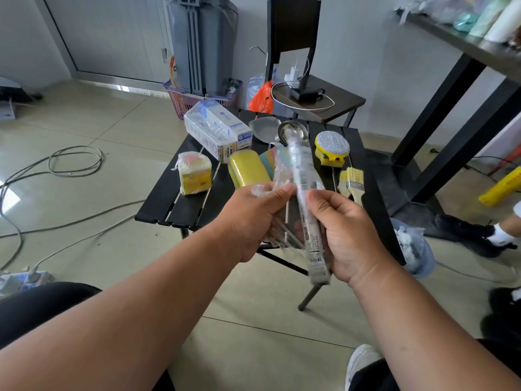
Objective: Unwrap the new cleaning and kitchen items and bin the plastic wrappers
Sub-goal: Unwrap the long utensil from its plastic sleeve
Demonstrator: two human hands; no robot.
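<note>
A: Entry, ladle in sleeve. The wrapped ladle (306,190) is held up in the air in front of the slatted surface (166,204). Long axis runs near to far: handle end low and towards the person, bowl end high, over the far part of the surface.

B: Hands?

A: Right hand (348,235) grasps the lower half of the ladle handle, thumb on the printed sleeve. Left hand (253,218) is just left of the ladle and pinches a bunch of loose clear plastic (277,176). Both are closed on something; neither is free.

B: So the pull goes which way?

A: Judgement: the sleeve must slide along the long axis, so the left hand, already on the plastic, would draw it while the right holds the handle firm. A bin (414,249) with crumpled plastic in it stands on the floor to the right of the ladle, nearer the right hand.

B: Unclear points?

A: Motion blur on the sleeve. I cannot tell whether the loose plastic belongs to the ladle sleeve or is a separate wrapper. The right fingers are hidden behind the handle.
</note>
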